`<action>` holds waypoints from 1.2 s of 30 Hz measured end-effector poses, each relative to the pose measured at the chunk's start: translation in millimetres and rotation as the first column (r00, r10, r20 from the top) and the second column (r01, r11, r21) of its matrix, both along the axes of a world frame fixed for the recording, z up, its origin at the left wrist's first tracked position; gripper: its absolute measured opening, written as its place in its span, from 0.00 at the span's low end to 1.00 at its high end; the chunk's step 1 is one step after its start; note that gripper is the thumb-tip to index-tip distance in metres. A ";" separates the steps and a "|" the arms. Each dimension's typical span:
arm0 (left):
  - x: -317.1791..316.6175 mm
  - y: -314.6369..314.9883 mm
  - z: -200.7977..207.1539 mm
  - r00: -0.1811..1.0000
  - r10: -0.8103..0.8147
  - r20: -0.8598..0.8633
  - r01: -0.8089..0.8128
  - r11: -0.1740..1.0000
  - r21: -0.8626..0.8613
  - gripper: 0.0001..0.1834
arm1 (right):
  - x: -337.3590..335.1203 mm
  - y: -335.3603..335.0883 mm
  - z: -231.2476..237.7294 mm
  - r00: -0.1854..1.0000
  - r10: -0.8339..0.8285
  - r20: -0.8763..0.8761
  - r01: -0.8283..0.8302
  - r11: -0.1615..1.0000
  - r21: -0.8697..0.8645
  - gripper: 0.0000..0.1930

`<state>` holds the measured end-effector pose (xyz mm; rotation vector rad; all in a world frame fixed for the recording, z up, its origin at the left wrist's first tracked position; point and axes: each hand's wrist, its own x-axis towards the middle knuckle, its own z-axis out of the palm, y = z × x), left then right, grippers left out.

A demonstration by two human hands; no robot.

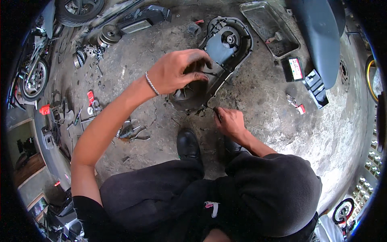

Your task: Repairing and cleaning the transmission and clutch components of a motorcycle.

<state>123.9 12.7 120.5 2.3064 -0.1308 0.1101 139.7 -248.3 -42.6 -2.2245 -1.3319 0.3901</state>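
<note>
A long grey and black engine side cover (222, 49) lies on the concrete in front of me, its round near end partly hidden by my left hand (177, 72). That hand hovers over the cover, palm turned to the right, with its fingers curved and a gap between them and the thumb. I see nothing held in it. Beside the cover's near edge, my right hand (230, 124) is closed around a thin dark tool (209, 107) that points at the rim. Most of the tool is hidden in the fist, so its kind is unclear.
A metal tray (278, 47) with a brush and a motorcycle seat (320, 40) lie at the far right, near a battery (293, 69). Pulley parts (109, 35) stand far left. Pliers (137, 133) and other tools lie left of my shoes (188, 144). A motorcycle wheel (35, 78) stands leftmost.
</note>
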 end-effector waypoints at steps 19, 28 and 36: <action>18.6 54.6 -35.4 0.961 0.275 0.023 -0.261 0.932 -0.252 0.11 | -0.6 6.3 7.3 0.999 0.053 0.008 -0.053 0.997 -0.056 0.06; 21.7 54.4 -37.4 0.967 0.256 0.024 -0.244 0.943 -0.225 0.10 | 2.6 27.1 -6.2 0.989 0.140 0.048 -0.133 0.983 -0.123 0.06; 19.2 55.9 -36.7 0.967 0.255 -0.011 -0.255 0.960 -0.118 0.13 | 21.1 28.1 -3.0 0.954 0.278 0.112 -0.268 0.958 -0.100 0.06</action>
